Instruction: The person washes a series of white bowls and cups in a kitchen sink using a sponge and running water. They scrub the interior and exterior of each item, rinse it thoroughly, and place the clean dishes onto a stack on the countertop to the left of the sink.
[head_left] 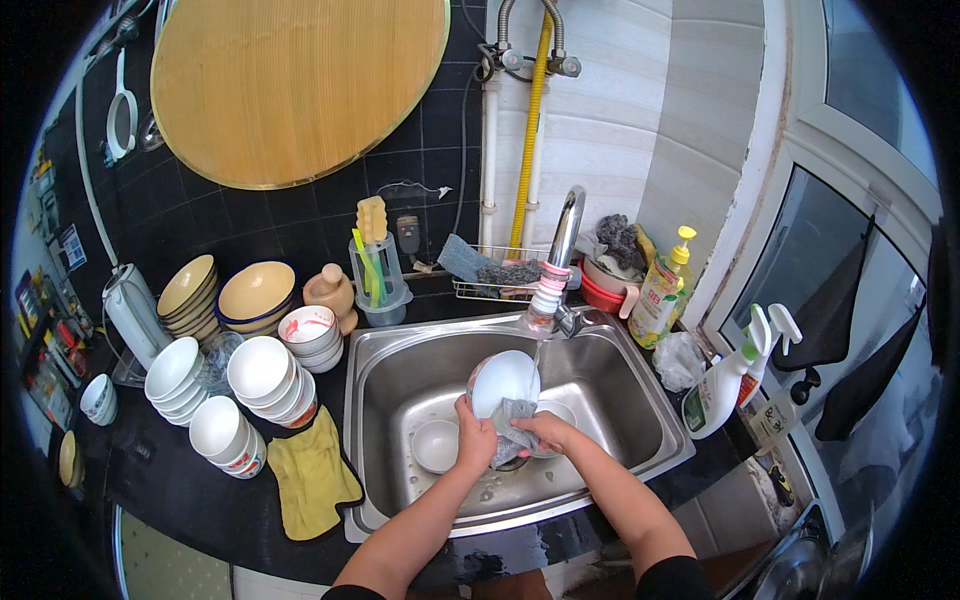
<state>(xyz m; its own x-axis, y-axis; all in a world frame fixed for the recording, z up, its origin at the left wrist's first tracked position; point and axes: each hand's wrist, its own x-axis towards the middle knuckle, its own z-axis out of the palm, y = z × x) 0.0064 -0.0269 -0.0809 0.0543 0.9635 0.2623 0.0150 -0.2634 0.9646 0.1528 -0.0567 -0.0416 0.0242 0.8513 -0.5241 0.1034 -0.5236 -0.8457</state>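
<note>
A white bowl [505, 380] is tilted up over the sink [390, 375], its inside turned toward me. My left hand [476, 437] grips its left edge, fingers closed round the rim. Against the bowl's lower right side my right hand [543, 432] presses a grey dishcloth [513, 430], closed on it. Water runs in a thin stream from the faucet [570, 215] beside the bowl. On the sink's bottom, a white bowl [436, 446] lies left of my hands, and another bowl [556, 414] is partly hidden behind my right hand.
Stacked white bowls [262, 372] and beige bowls [188, 290] crowd the left counter beside a yellow cloth [312, 475]. A wire rack [495, 290] sits behind the sink. Right of it stand a yellow pump bottle [660, 295] and spray bottles [722, 385].
</note>
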